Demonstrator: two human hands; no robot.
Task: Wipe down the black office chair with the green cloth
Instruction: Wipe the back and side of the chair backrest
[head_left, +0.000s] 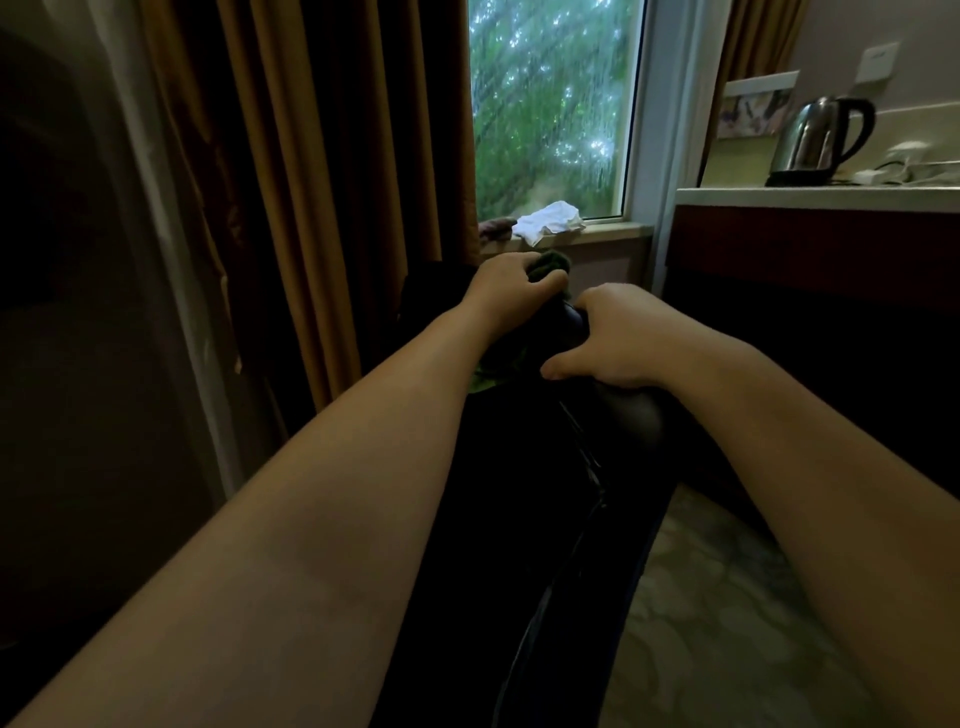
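A person's left hand (511, 283) closes around a bunched green cloth (551, 261), pressing it onto the far upper part of a black office chair (561, 509), while the right hand (618, 338) curls over the chair's rounded black edge, thumb tucked under, seemingly to steady it against the wiping pressure. More of the cloth shows below the left wrist, a brighter green fold lying against the dark upholstery. Both bare forearms reach forward over the chair, which fills the lower middle of the head view and is too dark to tell which part is the back and which the seat.

The grip looks like that of a wipe in progress: one hand works the cloth, the other braces. How much of the chair is already clean cannot be judged in this light.

Beyond the hands, a crumpled white cloth (548, 221) rests on the windowsill (613, 231) beneath a rain-streaked window (550, 104) framed by brown curtains (291, 156). To the right, a steel electric kettle (818, 140) stands on a pale countertop (810, 197) with its lid shut; whether it holds water cannot be seen. Pale patterned flooring (717, 613) shows at the lower right.
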